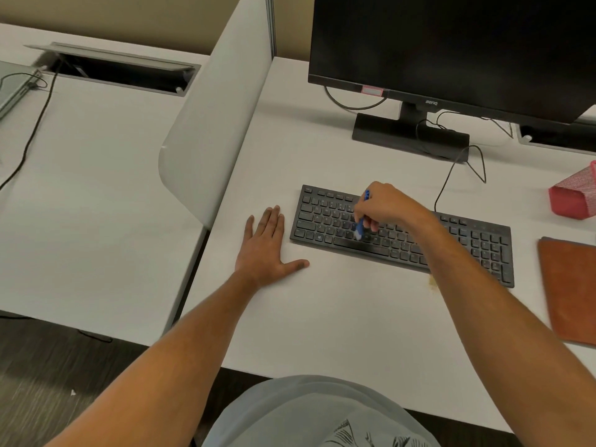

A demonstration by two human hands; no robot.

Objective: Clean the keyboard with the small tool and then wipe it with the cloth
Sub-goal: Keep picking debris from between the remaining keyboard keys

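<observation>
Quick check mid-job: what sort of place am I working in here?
Most likely an office workstation: a white desk with a grey partition panel, a black BenQ monitor and a black wired keyboard.

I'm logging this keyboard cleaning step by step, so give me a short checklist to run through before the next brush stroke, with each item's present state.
1. Tool in hand: ok. The right hand grips the blue brush.
2. Bristles on the keys: ok. The brush tip meets the keyboard near the lower letter rows.
3. Keyboard steadied: not ok. The left hand lies flat on the desk beside the keyboard, not touching it.
4. Cloth ready for wiping: ok. The orange cloth lies on the desk right of the keyboard.
5. Cable clear of the stroke: ok. The keyboard cable runs off behind it.
6. Dust already loosened: cannot tell.
</observation>
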